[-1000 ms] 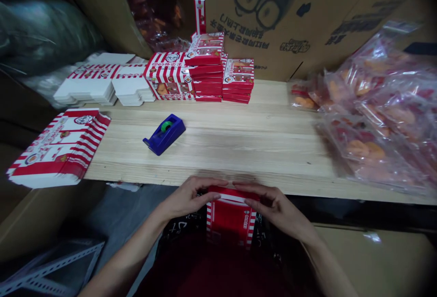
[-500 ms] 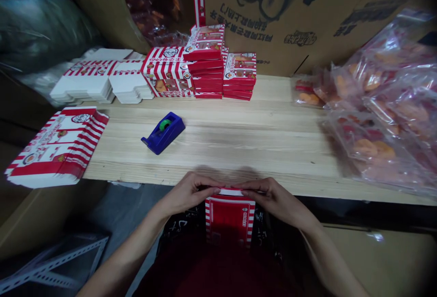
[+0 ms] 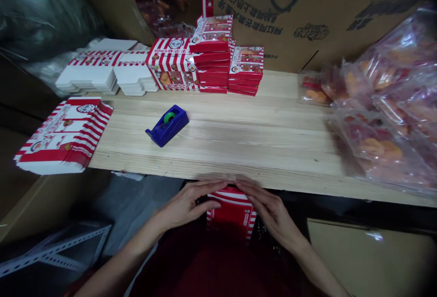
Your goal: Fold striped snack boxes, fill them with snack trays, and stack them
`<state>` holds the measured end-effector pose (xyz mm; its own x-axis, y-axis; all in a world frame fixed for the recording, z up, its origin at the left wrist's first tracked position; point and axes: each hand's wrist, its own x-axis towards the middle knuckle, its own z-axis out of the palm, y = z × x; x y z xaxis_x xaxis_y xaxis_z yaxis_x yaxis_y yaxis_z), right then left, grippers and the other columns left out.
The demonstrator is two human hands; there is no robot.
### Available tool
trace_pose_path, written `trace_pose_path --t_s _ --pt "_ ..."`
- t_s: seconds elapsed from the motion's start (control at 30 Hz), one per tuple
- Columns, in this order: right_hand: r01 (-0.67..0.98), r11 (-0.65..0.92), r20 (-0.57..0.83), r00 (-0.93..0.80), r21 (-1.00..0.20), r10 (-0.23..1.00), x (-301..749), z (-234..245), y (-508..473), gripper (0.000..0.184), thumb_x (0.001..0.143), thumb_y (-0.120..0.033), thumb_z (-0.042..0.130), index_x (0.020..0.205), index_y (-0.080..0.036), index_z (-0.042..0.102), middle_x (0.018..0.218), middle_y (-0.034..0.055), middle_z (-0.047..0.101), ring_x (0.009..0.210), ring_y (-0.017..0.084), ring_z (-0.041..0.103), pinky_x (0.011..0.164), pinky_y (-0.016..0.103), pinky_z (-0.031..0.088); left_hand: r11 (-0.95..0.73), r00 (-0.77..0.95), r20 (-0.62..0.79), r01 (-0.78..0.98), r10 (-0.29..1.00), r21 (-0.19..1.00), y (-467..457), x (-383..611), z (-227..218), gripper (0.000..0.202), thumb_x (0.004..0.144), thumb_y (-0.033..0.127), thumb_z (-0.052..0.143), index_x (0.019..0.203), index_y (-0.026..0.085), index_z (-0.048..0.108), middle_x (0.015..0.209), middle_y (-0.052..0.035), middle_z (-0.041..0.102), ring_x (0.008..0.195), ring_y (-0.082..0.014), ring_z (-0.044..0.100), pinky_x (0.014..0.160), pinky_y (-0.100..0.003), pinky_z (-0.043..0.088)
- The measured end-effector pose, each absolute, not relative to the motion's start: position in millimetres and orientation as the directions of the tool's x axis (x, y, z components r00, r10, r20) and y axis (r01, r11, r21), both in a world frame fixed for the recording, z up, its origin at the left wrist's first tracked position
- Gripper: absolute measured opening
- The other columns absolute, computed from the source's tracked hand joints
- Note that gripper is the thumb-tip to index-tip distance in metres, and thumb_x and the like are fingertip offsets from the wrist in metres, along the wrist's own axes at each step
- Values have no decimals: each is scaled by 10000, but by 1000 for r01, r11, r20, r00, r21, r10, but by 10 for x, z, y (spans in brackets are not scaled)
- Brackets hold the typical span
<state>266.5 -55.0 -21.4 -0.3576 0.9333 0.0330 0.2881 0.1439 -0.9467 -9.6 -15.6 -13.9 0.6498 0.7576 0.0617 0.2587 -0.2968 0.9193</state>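
Left hand (image 3: 182,206) and right hand (image 3: 273,215) grip a red-and-white striped box (image 3: 232,213) between them, just off the front edge of the table (image 3: 259,144), with a blue tape dispenser (image 3: 167,125) beyond.

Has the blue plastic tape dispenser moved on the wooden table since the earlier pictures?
No. The blue plastic tape dispenser sits unchanged on the pale wooden table; only the view shifted.

Pale, rough-grained wood plank (image 3: 218,142); at its front edge, glossy paperboard box (image 3: 232,210); at its right end, shiny clear plastic bags (image 3: 378,124).
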Motion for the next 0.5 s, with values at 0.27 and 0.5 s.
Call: trace_pose_path --t_s 0.27,0.5 --pt "349 149 -39 -478 -925 878 2754 -112 -578 625 1021 -200 568 1577 -420 385 1661 -20 402 1543 282 364 1272 571 302 -382 650 103 304 753 873 -151 2 -202 535 987 217 641 1493 355 536 1490 -65 619 1423 -265 537 1185 -503 446" --pt "258 161 21 -472 -953 882 2721 -159 -545 553 1044 -162 514 1527 -426 467 1615 -33 476 1532 249 389 1271 560 323 -351 639 181 147 747 925 -66 167 -296 446 995 176 628 1389 385 639 1321 -48 739 1223 -223 688 1060 -434 534"
